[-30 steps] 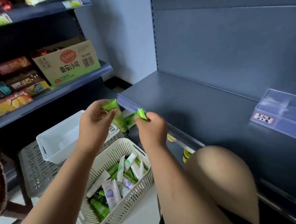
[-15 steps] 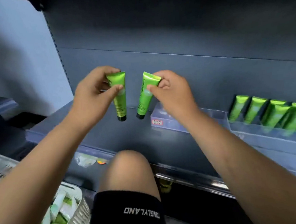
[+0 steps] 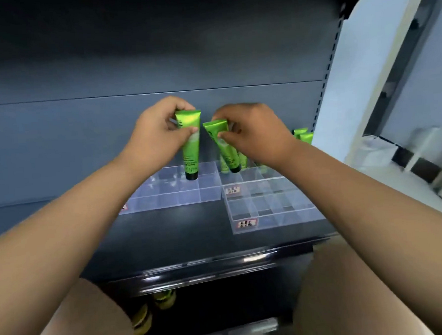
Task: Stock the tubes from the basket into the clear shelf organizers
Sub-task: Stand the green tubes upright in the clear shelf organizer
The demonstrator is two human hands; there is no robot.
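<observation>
Caps point down and crimped ends up. The left tube (image 3: 191,146) hangs vertical, pinched near its top by the left hand (image 3: 155,135), its black cap just over the left organizer (image 3: 174,194) on the shelf (image 3: 167,236). The right tube (image 3: 225,148) leans, top toward the left, pinched at its crimp by the right hand (image 3: 256,133) above the right organizer (image 3: 269,205). Print on the tubes and on the organizers' stickers (image 3: 247,223) is too blurred to read.
</observation>
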